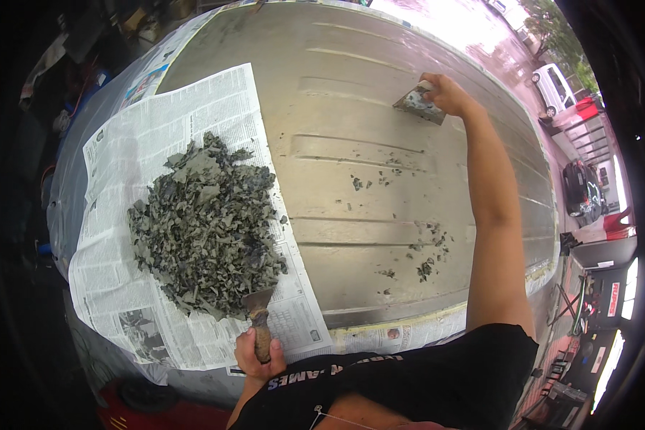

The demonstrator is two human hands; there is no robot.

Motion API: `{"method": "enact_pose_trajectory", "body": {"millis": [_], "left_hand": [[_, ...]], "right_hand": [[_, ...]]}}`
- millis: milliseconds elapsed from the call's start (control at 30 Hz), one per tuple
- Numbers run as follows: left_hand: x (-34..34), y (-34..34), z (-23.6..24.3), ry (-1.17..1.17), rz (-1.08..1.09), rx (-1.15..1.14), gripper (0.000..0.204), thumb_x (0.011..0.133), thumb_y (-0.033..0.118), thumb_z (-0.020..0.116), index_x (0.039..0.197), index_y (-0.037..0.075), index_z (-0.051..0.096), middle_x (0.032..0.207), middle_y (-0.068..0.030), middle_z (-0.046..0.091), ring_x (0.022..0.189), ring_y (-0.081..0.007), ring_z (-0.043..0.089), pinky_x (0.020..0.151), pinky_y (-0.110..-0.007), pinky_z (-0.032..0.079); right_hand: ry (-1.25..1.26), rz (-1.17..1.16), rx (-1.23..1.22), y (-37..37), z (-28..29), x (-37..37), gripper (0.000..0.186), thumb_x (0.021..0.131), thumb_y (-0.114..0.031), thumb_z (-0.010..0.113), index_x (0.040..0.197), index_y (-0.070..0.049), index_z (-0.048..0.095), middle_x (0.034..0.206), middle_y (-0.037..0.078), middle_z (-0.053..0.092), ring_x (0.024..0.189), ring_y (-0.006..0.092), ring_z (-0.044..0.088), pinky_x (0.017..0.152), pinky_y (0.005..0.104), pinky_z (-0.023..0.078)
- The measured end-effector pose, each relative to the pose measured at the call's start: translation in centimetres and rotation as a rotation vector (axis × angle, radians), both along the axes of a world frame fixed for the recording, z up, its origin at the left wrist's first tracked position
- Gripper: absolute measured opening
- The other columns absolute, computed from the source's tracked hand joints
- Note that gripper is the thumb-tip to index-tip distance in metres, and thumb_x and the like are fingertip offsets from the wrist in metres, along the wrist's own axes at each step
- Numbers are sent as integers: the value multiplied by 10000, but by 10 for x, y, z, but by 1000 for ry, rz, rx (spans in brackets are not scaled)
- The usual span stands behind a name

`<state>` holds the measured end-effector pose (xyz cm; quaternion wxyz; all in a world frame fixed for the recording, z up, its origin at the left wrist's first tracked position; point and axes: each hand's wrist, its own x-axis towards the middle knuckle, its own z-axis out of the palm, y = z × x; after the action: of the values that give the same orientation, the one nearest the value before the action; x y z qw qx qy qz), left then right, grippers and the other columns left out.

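My left hand (248, 355) is closed round the worn handle of a putty knife (259, 308), whose blade rests at the near edge of a heap of grey paint flakes (204, 222). The heap lies on a spread newspaper sheet (226, 93). Stretched far out, my right hand (448, 94) grips a wide, flat scraper (417, 107) with a stained blade, low over the ribbed bare-metal vehicle roof (337, 186). Whether that blade touches the metal I cannot tell. Loose flakes (426, 265) are scattered on the roof between me and the scraper.
Newspaper masking (437, 330) runs along the roof's edges. Grey plastic sheeting (86, 158) covers the left side. Beyond the roof to the right stand a white van (552, 86), a dark car (582, 188) and workshop shelving. A red panel (158, 416) shows at lower left.
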<state>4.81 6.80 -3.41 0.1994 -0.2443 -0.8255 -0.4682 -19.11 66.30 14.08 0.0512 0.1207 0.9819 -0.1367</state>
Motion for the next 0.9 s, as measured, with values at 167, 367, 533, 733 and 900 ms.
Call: {"method": "enact_pose_trajectory", "body": {"millis": [167, 367, 533, 733, 900], "left_hand": [[4, 2, 1, -16, 40, 29, 500, 855, 109, 684, 1262, -113, 496, 899, -247, 591, 691, -373, 576, 624, -440, 479], [1, 3, 0, -25, 13, -19, 495, 867, 107, 673, 1267, -116, 485, 887, -258, 580, 699, -377, 568, 612, -442, 467], [-1, 8, 7, -38, 9, -32, 488, 874, 109, 673, 1267, -112, 488, 871, -249, 574, 690, -374, 563, 604, -443, 456], [0, 11, 8, -17, 60, -62, 494, 877, 119, 679, 1273, -106, 489, 855, -231, 571, 682, -365, 561, 596, -437, 450], [4, 6, 3, -51, 83, -122, 504, 872, 128, 685, 1284, -89, 491, 864, -228, 574, 690, -364, 564, 601, -442, 453]], "right_hand": [[-111, -11, 100, -60, 22, 56, 374, 871, -55, 650, 1241, -82, 595, 1046, 197, 697, 978, 332, 659, 871, 429, 503], [-16, -148, -268, -16, 53, 137, 316, 879, -13, 617, 1194, -39, 598, 988, 93, 669, 903, 192, 625, 830, 355, 503], [340, -224, -121, 28, 50, 119, 233, 857, -33, 634, 1088, -3, 648, 875, 81, 661, 839, 152, 600, 812, 350, 498], [439, -248, 123, 57, -7, 12, 369, 842, 1, 606, 1200, -66, 667, 1060, 229, 714, 1012, 365, 680, 890, 419, 504], [267, -252, 187, 85, -57, -33, 541, 798, 97, 529, 1248, -155, 693, 1164, 227, 697, 1144, 376, 647, 1003, 424, 498]]}}
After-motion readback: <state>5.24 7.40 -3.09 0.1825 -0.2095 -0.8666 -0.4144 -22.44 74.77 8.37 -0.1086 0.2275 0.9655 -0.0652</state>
